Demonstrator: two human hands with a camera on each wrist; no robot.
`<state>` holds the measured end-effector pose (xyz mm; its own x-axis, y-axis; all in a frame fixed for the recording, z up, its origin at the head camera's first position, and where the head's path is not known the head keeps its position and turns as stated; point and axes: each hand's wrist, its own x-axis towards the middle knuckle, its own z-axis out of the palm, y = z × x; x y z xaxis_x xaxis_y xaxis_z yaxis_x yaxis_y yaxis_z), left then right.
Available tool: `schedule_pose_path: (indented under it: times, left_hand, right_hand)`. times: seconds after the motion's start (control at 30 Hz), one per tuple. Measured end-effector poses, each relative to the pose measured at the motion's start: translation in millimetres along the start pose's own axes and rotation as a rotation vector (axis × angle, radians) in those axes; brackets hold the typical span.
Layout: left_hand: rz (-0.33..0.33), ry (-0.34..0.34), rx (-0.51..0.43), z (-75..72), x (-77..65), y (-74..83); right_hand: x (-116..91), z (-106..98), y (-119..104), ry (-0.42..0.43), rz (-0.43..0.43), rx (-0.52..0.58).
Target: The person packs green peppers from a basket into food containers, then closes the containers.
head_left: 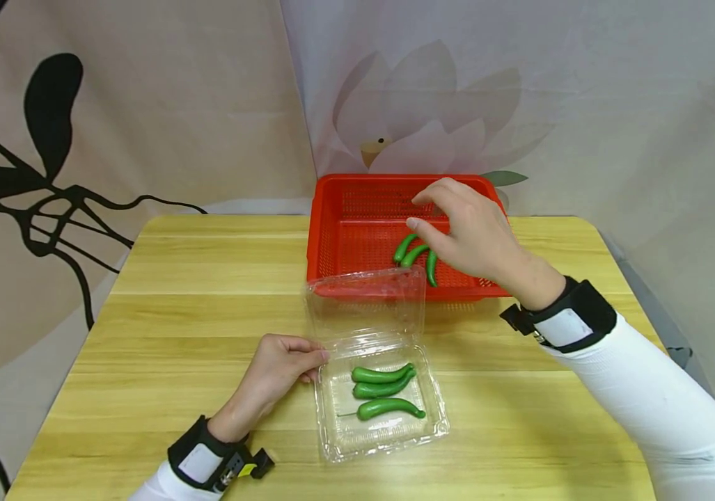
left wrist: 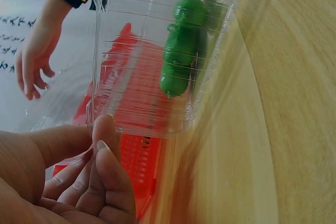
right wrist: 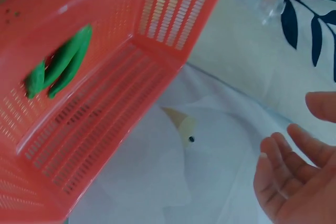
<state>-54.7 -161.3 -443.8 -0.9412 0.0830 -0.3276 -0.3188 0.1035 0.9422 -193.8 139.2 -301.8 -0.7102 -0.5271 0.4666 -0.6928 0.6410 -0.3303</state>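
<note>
My left hand [head_left: 285, 369] pinches the left edge of a clear plastic clamshell box [head_left: 338, 438] between thumb and fingers; the left wrist view shows this pinch close up. The box's lid [head_left: 366, 316] is swung up, its far end overlapping the red basket [head_left: 322, 229] in the head view. Three green chili peppers [head_left: 385, 390] lie side by side in the box. Above the basket's right part hovers my right hand [head_left: 473, 226], fingers spread and slightly bent, with nothing in them. Beneath it, several green chili peppers [head_left: 416, 254] lie in the basket, partly hidden by the hand.
The basket stands at the back of a wooden table [head_left: 219, 278], close to a patterned cloth backdrop [head_left: 207, 90]. Both wrists wear black straps, the right one [head_left: 583, 316] with a small camera mount on it.
</note>
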Motion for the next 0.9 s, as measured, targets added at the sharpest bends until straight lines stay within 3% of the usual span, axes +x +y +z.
schedule_pose_path:
  times: [0.2,0.5,0.7,0.9]
  left_hand:
    - [0.005,-0.005,-0.003,-0.1,0.6,-0.5]
    - [-0.001,-0.008,-0.005,-0.3,0.7,-1.2]
    - [0.004,-0.017,-0.01,-0.9,1.0,-1.1]
    - [0.007,-0.012,-0.003,-1.0,0.8,-1.3]
  right_hand:
    - [17,-2,15,-0.12,0.149,-0.071]
    - [37,7,38,-0.4,0.314,-0.174]
    - [46,20,52,-0.603,0.351,-0.28]
    - [51,33,63,-0.719,0.341,-0.346]
